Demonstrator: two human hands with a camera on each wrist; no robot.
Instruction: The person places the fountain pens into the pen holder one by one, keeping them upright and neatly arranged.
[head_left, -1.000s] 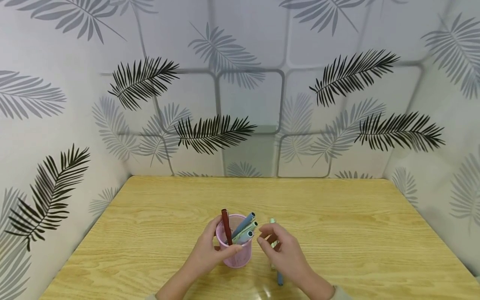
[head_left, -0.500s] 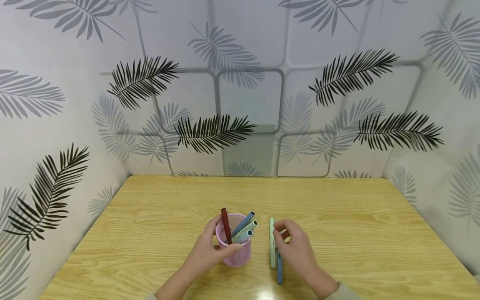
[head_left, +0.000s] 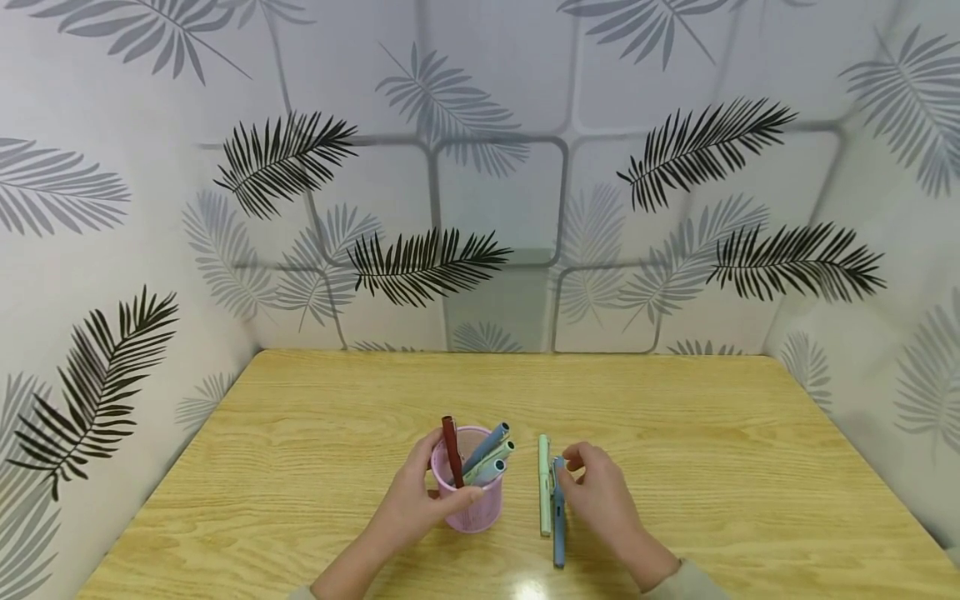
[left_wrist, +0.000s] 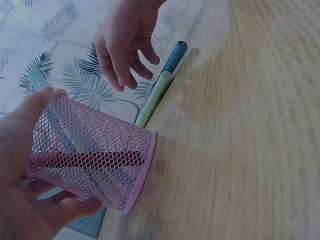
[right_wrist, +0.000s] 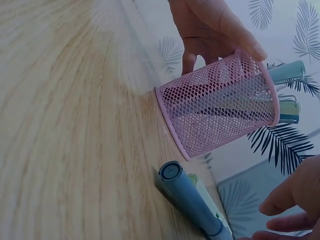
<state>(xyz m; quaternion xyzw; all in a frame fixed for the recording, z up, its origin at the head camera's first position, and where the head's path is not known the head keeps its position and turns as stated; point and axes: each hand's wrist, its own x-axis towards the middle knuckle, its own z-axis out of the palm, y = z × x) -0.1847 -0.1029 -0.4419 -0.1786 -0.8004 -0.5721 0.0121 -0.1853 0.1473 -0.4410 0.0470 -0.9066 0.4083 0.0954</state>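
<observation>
My left hand (head_left: 411, 496) grips a pink mesh pen cup (head_left: 482, 510) that stands upright, thumb at its rim and fingers round the far side. A dark red pen (head_left: 453, 454), a blue pen (head_left: 483, 448), a light green pen (head_left: 497, 457) and a pale blue pen (head_left: 491, 473) lean inside it. To the right, a light green pen (head_left: 544, 492) and a blue pen (head_left: 559, 529) lie side by side on the table. My right hand (head_left: 603, 500) hovers beside the blue pen's far end with loosely bent fingers; the left wrist view shows this hand (left_wrist: 127, 42) holding nothing.
The wooden table (head_left: 337, 417) reaches back to a wall (head_left: 495, 200) with a leaf pattern, and similar walls rise at both sides. A gap of bare wood separates the cup from the two lying pens.
My right hand has moved right, off the lying green pen and past the blue one, so both pens now show fully. My left hand and the cup have stayed put.
</observation>
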